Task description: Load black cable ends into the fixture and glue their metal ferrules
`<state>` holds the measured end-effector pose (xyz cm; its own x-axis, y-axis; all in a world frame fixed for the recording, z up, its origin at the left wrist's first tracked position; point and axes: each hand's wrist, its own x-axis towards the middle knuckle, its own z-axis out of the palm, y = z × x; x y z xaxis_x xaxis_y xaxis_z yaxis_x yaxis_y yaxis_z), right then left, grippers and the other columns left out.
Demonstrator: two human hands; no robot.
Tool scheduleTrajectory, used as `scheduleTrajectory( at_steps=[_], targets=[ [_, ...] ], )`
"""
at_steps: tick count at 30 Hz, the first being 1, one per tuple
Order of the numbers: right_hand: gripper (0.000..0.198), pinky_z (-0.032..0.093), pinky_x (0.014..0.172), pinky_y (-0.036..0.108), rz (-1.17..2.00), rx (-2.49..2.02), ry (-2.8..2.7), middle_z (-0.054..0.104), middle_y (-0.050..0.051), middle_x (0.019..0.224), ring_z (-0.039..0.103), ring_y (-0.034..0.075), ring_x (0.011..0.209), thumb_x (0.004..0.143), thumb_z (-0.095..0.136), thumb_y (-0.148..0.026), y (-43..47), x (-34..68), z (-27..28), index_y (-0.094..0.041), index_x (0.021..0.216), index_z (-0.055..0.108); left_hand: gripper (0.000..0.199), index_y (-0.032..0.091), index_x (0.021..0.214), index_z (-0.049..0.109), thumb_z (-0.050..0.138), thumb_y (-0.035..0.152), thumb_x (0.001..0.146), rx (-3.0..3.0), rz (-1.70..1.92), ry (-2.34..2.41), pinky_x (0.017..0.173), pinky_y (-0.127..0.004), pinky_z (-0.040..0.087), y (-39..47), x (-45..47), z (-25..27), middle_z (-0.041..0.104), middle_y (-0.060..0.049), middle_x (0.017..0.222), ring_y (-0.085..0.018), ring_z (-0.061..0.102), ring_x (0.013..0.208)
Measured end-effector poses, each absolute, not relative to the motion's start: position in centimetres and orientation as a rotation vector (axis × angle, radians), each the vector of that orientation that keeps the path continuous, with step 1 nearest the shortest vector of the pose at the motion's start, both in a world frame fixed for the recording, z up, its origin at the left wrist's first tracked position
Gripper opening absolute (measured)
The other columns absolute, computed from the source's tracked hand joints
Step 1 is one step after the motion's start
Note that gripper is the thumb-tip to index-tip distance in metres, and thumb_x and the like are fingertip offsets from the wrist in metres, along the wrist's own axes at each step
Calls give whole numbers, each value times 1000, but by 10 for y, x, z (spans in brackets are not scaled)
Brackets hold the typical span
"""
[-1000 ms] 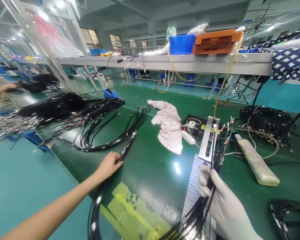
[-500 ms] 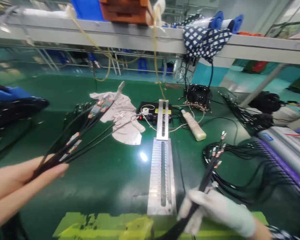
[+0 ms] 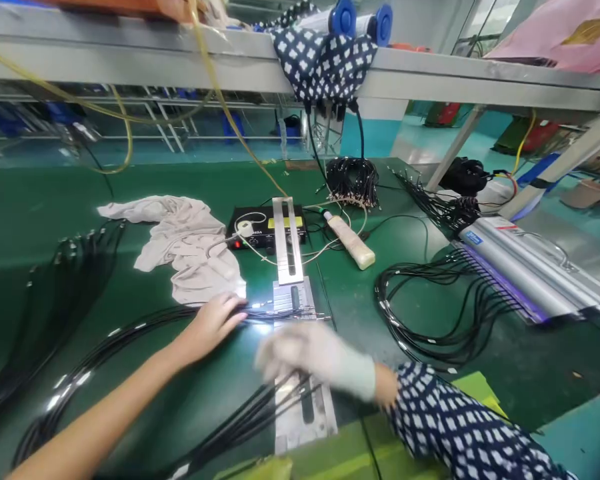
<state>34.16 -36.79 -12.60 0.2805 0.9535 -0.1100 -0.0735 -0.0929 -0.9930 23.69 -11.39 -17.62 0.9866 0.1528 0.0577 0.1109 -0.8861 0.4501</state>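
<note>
My left hand (image 3: 213,328), bare, is closed over a bundle of thin black cables (image 3: 155,318) with white labels. The metal-tipped ends reach right across a slotted metal ruler plate (image 3: 283,427). Over this plate is my right hand (image 3: 310,353), in a white glove and smeared by motion; its grip cannot be made out. A second group of black cables (image 3: 240,423) runs from the lower left to just beneath the glove. Behind my left hand lies a crumpled pale cloth (image 3: 185,243). A narrower slotted metal bar (image 3: 281,247) overlaps the plate's far end.
A black control box (image 3: 255,230) with a red light stands behind the bar, beside a pale bottle (image 3: 353,243). Coiled black cables (image 3: 420,333) lead to a silver and purple rack (image 3: 535,267) at right. More cables (image 3: 65,300) lie left. A shelf beam (image 3: 180,63) crosses above.
My view has turned right. Both hands, earlier apart with raised cable bundles, have come together at the metal plate. The left bundle now lies low across it.
</note>
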Motion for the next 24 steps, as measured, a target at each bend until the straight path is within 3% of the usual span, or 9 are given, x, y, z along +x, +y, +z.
scheduleTrajectory(
  at_steps=[2, 5, 9, 14, 18, 21, 24],
  targets=[
    [24, 48, 98, 37, 511, -1850, -961, 71, 5, 107, 64, 19, 107, 98, 48, -30, -356, 394, -126, -23, 108, 68, 41, 22, 113, 58, 39, 54, 95, 2690, 200, 261, 96, -46, 42, -111, 232, -182, 58, -10, 110, -28, 53, 106],
    [26, 39, 106, 45, 357, -2008, -931, 67, 9, 119, 57, 24, 115, 96, 48, -21, -333, 438, -149, -20, 116, 65, 39, 22, 103, 59, 40, 54, 95, 2705, 224, 323, 91, -45, 42, -114, 224, -185, 58, -8, 102, -28, 53, 100],
    [26, 40, 103, 42, 329, -2056, -971, 66, 8, 119, 55, 24, 114, 96, 52, -25, -329, 437, -177, -21, 120, 63, 34, 24, 93, 61, 40, 50, 96, 2677, 103, 295, 81, -34, 45, -132, 200, -177, 56, -3, 91, -20, 56, 86],
    [24, 40, 102, 42, 381, -2086, -1064, 66, 6, 117, 54, 23, 112, 93, 59, -21, -352, 411, -169, -21, 116, 65, 31, 25, 90, 67, 42, 43, 97, 2446, -94, 222, 72, -24, 47, -147, 163, -158, 61, -1, 85, -16, 59, 80],
    [27, 44, 100, 42, 454, -2048, -1088, 66, 6, 116, 58, 22, 107, 94, 55, -22, -372, 396, -163, -23, 121, 62, 30, 26, 89, 68, 44, 41, 96, 2448, -168, 194, 73, -26, 48, -139, 151, -153, 65, -2, 86, -18, 60, 84],
    [37, 50, 96, 40, 474, -1946, -973, 56, 9, 132, 62, 20, 104, 95, 52, -23, -387, 391, -169, -23, 131, 53, 30, 25, 85, 67, 44, 42, 96, 2614, -113, 220, 79, -31, 46, -137, 155, -154, 64, -4, 93, -21, 58, 90],
    [39, 53, 94, 37, 399, -1860, -861, 45, 11, 142, 63, 19, 107, 93, 51, -20, -397, 391, -177, -22, 131, 51, 26, 25, 102, 65, 48, 43, 94, 2707, 26, 223, 87, -38, 43, -150, 169, -156, 63, -7, 107, -25, 56, 101]
  ],
)
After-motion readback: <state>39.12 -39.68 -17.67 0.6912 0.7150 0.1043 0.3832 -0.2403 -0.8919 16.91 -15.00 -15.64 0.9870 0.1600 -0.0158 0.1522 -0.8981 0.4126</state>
